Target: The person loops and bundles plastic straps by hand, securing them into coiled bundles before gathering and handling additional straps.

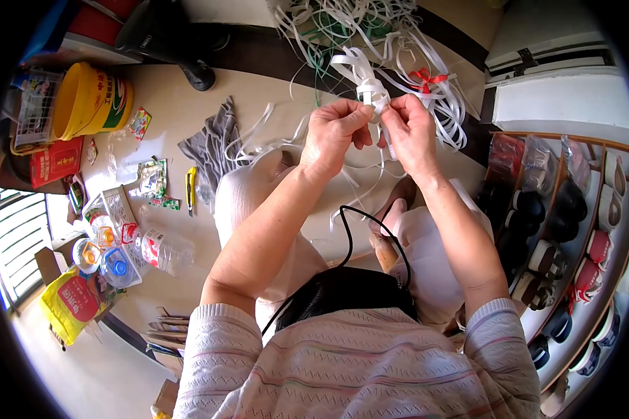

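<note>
White plastic strapping bands (372,93), folded over one another into a small woven knot, are held up in front of me. My left hand (337,133) pinches the knot's lower left side between thumb and fingers. From the right, my right hand (411,134) pinches it too, its fingertips close to the left thumb. Loops of band rise above the knot, and loose ends hang below it. Behind the hands lies a large tangle of white strips (449,115) with a red tie (428,80) around part of it.
A grey cloth (217,140) and a yellow utility knife (190,190) lie on the floor to the left. Beyond them are a yellow bucket (108,98), plastic bottles (166,251) and a yellow bag (73,304). A shoe rack (573,262) stands on the right.
</note>
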Demonstrator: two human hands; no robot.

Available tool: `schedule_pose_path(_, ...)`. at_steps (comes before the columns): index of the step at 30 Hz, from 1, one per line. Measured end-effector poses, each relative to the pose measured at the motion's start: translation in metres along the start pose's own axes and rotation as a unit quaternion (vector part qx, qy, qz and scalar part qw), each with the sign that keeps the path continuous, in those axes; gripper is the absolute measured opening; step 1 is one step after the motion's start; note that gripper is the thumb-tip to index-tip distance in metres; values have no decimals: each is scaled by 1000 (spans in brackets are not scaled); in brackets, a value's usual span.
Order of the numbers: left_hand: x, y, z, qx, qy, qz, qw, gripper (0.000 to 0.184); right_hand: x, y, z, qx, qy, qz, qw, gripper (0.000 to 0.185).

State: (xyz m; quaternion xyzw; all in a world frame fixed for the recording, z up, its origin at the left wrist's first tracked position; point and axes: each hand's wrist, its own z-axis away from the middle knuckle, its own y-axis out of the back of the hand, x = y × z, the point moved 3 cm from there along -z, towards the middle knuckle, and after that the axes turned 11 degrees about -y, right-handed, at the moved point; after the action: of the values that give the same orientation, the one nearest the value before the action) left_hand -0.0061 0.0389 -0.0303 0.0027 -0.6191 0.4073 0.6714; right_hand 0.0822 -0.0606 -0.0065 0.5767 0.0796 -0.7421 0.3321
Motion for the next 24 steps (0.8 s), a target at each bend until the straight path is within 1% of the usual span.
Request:
schedule_pose_path(5, 4, -1, -1, 1, -3, -10, 1000, 16, 1, 0, 0, -5, -12, -15, 1000, 12)
schedule_pose_path(8, 1, -1, 0, 14, 7, 33, 999, 15, 7, 0, -2, 4, -8, -56, 998, 13)
schedule_pose_path(11, 2, -4, 2, 25, 17, 62, 998, 14, 10, -2, -1, -24, -65, -196, 978, 14)
schedule_pose_path(14, 2, -5, 4, 23, 24, 74, 997, 14, 8, -3, -1, 6, -25, -135, 991, 14)
schedule_pose_path(16, 1, -4, 4, 20, 26, 77, 996, 14, 3, -3, 2, 35, 13, -39, 999, 14)
schedule_pose_path(17, 1, -4, 4, 19, 27, 78, 996, 14, 0, -4, 3, 49, 32, 9, 998, 13)
schedule_pose_path(20, 0, 2, 1, 41, 9, 77, 996, 15, 9, -6, 1, 61, 117, 94, 987, 13)
schedule_pose_path(23, 3, 5, 0, 44, -5, 81, 996, 15, 2, -11, 7, 39, 71, 69, 994, 12)
schedule_pose_path(24, 3, 6, -1, 51, -11, 60, 997, 16, 2, -10, 7, 27, 48, 45, 997, 12)
